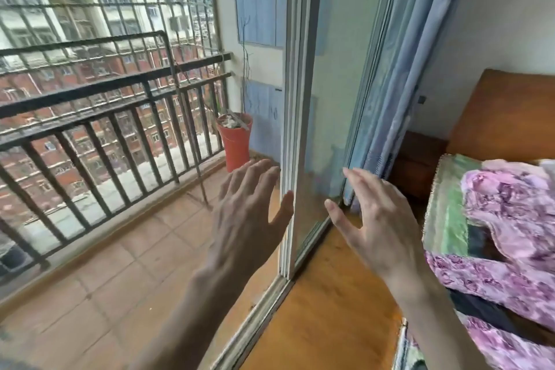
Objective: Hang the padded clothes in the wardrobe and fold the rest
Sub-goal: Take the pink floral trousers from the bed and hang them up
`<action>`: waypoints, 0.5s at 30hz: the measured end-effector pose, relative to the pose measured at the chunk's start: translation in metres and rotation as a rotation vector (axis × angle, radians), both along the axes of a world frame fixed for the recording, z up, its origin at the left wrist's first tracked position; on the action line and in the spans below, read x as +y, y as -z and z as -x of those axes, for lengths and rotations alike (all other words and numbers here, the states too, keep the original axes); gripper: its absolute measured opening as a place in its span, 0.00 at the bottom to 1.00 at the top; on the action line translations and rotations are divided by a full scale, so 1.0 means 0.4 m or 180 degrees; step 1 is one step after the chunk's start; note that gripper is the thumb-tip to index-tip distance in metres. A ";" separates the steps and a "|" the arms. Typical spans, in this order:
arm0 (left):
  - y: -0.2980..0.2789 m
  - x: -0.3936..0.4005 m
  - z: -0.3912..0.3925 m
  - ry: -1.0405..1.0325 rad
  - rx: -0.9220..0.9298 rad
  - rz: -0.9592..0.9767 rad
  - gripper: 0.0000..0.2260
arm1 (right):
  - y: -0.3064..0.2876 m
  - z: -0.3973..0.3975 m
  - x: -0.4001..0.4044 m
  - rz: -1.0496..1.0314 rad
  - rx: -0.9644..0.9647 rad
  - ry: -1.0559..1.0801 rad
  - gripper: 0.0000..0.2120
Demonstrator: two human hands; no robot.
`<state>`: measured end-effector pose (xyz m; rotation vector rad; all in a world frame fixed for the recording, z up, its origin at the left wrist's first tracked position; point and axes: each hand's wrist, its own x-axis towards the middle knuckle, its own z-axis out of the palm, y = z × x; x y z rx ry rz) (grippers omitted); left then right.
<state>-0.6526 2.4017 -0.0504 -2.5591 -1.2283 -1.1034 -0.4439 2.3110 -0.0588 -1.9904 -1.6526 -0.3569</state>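
Clothes to sort may be in the soft pink and purple flowered cloth (507,219), which lies heaped at the right edge of the picture on a bed with a green patterned cover (447,210); you cannot tell if it is a padded thing or a blanket. Your hands hold none of it. Your left hand (246,213) is up in front of you with its fingers spread and straight, holding nothing, and its thumb is right at the edge of the white sliding door frame (295,129); you cannot tell if it touches. Your right hand (375,225) is up on the other side of that frame, fingers also spread and loose, holding nothing, in front of the glass pane (333,99). Both hands are apart from the flowered cloth, and the right one is nearer to it. A pale blue curtain (399,75) hangs just past the glass. Behind the bed stands a brown wooden headboard (504,117) against the wall. On the left side is a balcony with a tan tiled floor (120,273) and a black metal railing (99,129). A red plastic flower pot (235,144) stands in the far corner of the balcony, near the railing.
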 end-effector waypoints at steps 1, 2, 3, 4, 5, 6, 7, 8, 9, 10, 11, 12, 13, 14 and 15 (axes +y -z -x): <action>0.001 0.040 -0.006 0.0084 -0.0011 -0.0014 0.21 | -0.003 0.001 0.026 -0.0019 0.0009 0.0077 0.36; 0.003 0.075 -0.012 0.0142 -0.0003 0.0000 0.21 | -0.004 0.000 0.046 -0.0019 0.0011 0.0151 0.35; 0.005 0.106 -0.021 0.0187 0.0006 0.0034 0.21 | -0.006 -0.002 0.061 -0.0008 0.0002 0.0224 0.35; 0.007 0.132 -0.030 0.0234 0.0001 0.0065 0.21 | -0.008 -0.006 0.072 0.0005 -0.0021 0.0299 0.35; 0.009 0.156 -0.042 0.0297 -0.0010 0.0096 0.21 | -0.011 -0.012 0.079 0.0008 -0.0054 0.0381 0.34; 0.009 0.178 -0.056 0.0376 -0.0019 0.0129 0.21 | -0.013 -0.021 0.084 0.0001 -0.0082 0.0474 0.33; 0.010 0.198 -0.073 0.0469 -0.0027 0.0167 0.21 | -0.016 -0.031 0.086 -0.0020 -0.0091 0.0578 0.33; 0.009 0.216 -0.093 0.0577 -0.0048 0.0195 0.21 | -0.019 -0.043 0.085 -0.0045 -0.0082 0.0696 0.32; 0.008 0.231 -0.116 0.0688 -0.0077 0.0207 0.21 | -0.020 -0.058 0.082 -0.0063 -0.0069 0.0821 0.32; 0.007 0.242 -0.141 0.0786 -0.0091 0.0206 0.22 | -0.020 -0.074 0.078 -0.0067 -0.0060 0.0941 0.32; 0.007 0.251 -0.167 0.0870 -0.0077 0.0202 0.22 | -0.018 -0.091 0.074 -0.0052 -0.0055 0.1055 0.32; 0.008 0.258 -0.193 0.0947 -0.0046 0.0200 0.22 | -0.015 -0.106 0.070 -0.0022 -0.0056 0.1158 0.32; 0.009 0.263 -0.221 0.1027 -0.0018 0.0194 0.21 | -0.009 -0.122 0.066 0.0007 -0.0060 0.1252 0.33; 0.012 0.268 -0.250 0.1110 0.0003 0.0181 0.21 | -0.002 -0.139 0.064 0.0021 -0.0050 0.1335 0.33; 0.015 0.274 -0.278 0.1197 0.0022 0.0169 0.21 | 0.008 -0.157 0.063 0.0021 -0.0018 0.1401 0.33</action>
